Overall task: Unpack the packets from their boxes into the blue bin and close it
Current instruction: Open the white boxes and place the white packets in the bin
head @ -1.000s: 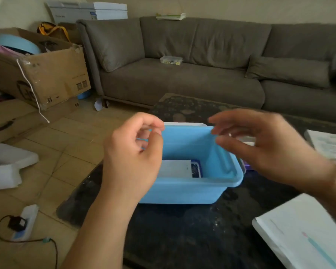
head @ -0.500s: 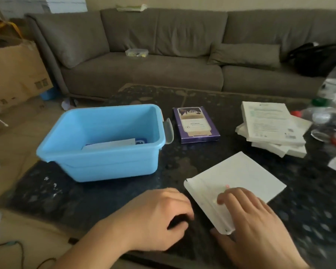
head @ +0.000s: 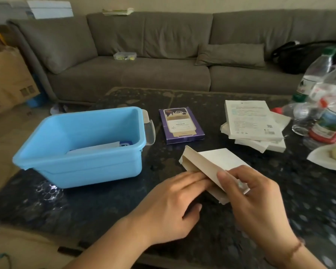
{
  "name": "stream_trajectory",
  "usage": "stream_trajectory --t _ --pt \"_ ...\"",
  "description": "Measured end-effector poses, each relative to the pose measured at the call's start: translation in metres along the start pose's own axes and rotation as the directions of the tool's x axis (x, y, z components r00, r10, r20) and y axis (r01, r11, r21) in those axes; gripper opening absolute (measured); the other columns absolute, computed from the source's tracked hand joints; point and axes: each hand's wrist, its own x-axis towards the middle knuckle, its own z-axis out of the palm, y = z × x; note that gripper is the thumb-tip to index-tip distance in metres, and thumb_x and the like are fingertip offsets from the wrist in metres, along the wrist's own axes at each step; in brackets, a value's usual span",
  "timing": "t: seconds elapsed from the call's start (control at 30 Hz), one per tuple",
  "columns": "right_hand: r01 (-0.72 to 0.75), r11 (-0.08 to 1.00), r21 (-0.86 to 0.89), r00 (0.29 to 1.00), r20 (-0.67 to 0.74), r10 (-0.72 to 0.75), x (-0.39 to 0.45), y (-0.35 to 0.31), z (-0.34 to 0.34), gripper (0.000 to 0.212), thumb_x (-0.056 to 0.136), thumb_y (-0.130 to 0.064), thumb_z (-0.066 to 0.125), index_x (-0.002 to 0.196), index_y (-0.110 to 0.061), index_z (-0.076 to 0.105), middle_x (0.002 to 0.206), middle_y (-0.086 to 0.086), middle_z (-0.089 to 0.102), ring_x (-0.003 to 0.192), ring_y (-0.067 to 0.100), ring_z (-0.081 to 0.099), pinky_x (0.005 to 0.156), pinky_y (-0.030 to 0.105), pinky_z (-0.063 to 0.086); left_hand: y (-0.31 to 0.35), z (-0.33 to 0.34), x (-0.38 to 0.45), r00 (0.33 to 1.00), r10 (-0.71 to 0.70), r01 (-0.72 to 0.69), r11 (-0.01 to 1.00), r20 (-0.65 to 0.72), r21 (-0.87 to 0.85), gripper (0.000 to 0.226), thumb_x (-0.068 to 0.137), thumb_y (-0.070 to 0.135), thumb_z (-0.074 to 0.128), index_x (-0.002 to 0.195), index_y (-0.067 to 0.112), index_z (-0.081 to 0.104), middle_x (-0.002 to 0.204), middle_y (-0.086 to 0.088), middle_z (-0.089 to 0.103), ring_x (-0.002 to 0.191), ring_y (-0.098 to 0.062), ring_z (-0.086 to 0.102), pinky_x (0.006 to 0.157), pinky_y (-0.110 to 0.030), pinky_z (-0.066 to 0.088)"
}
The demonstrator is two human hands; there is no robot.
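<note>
Printing on the purple box (head: 180, 126) and on the top of the white box stack (head: 252, 121) is too blurred to read. The blue bin (head: 81, 150), lid off, sits at 9 o'clock on the dark table (head: 105, 206) and contains a white packet (head: 97, 148). At 6 o'clock, the white box (head: 208, 166), flat half a second ago, is now tilted up with its flap raised. The left hand (head: 169, 208) lies with straight fingers against it; the right hand (head: 254, 199) pinches its near edge.
</note>
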Motion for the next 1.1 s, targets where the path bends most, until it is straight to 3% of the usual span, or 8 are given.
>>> stream_trajectory --t 0.1,0.2,0.3,0.43,0.63,0.87,1.0,1.1 --pt "0.027 0.999 -0.020 1.000 -0.002 -0.027 0.000 0.002 0.002 0.034 0.089 -0.050 0.056 0.066 -0.027 0.066 0.069 -0.010 0.064 0.062 0.011 0.061 0.055 0.039 0.051 0.005 0.008 0.006 0.998 0.041 -0.048 0.991 0.055 0.127 0.057 0.089 0.034 0.058 0.142 0.032 0.040 0.148 0.016 0.042 0.140 -0.005 0.030 0.102 -0.026 0.045" --pt "0.058 0.997 -0.058 0.998 0.023 -0.056 -0.002 0.001 0.004 0.034 0.087 -0.050 0.054 0.069 -0.025 0.068 0.069 -0.009 0.065 0.066 0.010 0.062 0.056 0.040 0.052 0.011 0.020 0.009 0.997 0.064 -0.071 0.979 0.044 0.191 0.046 0.089 0.037 0.058 0.133 0.032 0.047 0.140 0.015 0.048 0.132 -0.015 0.036 0.092 -0.032 0.050" --pt "0.080 0.994 -0.068 0.997 0.014 -0.079 -0.002 0.002 0.003 0.036 0.084 -0.053 0.052 0.071 -0.025 0.071 0.070 -0.011 0.066 0.066 0.010 0.062 0.054 0.039 0.052 0.012 0.027 0.009 0.993 0.081 -0.062 0.976 -0.081 0.209 0.029 0.092 0.029 0.060 0.121 0.029 0.064 0.126 0.012 0.063 0.121 -0.017 0.048 0.086 -0.030 0.048" --pt "0.111 0.992 -0.067 0.994 0.026 -0.109 -0.002 0.006 0.002 0.036 0.089 -0.053 0.054 0.069 -0.028 0.070 0.071 -0.014 0.066 0.068 0.010 0.063 0.055 0.035 0.052 0.007 0.022 0.005 0.934 0.225 -0.130 0.938 -0.277 0.322 0.015 0.093 0.018 0.064 0.097 0.023 0.077 0.102 0.009 0.075 0.088 -0.017 0.055 0.068 -0.027 0.040" --pt "0.135 0.988 -0.082 0.990 0.062 -0.130 -0.003 0.013 0.000 0.032 0.089 -0.054 0.052 0.072 -0.033 0.069 0.079 -0.021 0.066 0.080 0.006 0.064 0.056 0.027 0.051 -0.015 0.002 -0.024 0.894 0.312 -0.199 0.920 -0.322 0.338 0.016 0.095 0.016 0.063 0.090 0.016 0.078 0.108 0.001 0.076 0.073 -0.011 0.069 0.054 -0.025 0.051" --pt "0.268 0.920 -0.287 0.960 0.164 -0.229 -0.012 0.014 0.006 0.030 0.091 -0.049 0.053 0.072 -0.031 0.067 0.085 -0.021 0.065 0.086 0.006 0.063 0.070 0.029 0.055 -0.030 -0.010 -0.065 0.858 0.177 -0.185 0.982 -0.483 0.031 0.010 0.103 0.016 0.046 0.097 0.011 0.052 0.124 -0.005 0.067 0.112 -0.015 0.068 0.075 -0.027 0.060" --pt "0.339 0.829 -0.445 0.904 0.398 -0.156 -0.020 0.014 0.014 0.029 0.084 -0.055 0.052 0.076 -0.032 0.068 0.093 -0.020 0.064 0.092 0.008 0.064 0.077 0.027 0.056 -0.025 -0.028 -0.074 0.818 0.112 -0.182 0.981 -0.564 -0.070 0.011 0.103 0.017 0.046 0.097 0.010 0.052 0.118 -0.001 0.066 0.110 -0.015 0.068 0.080 -0.027 0.058" --pt "0.275 0.868 -0.413 0.918 0.381 -0.109 -0.026 0.000 0.018 0.037 0.080 -0.067 0.050 0.079 -0.035 0.068 0.100 -0.024 0.063 0.106 0.001 0.059 0.085 0.023 0.053 -0.017 -0.041 -0.075 0.798 0.111 -0.189 0.979 -0.593 -0.071 0.011 0.103 0.017 0.047 0.097 0.011 0.053 0.115 0.000 0.067 0.108 -0.013 0.068 0.084 -0.024 0.056"
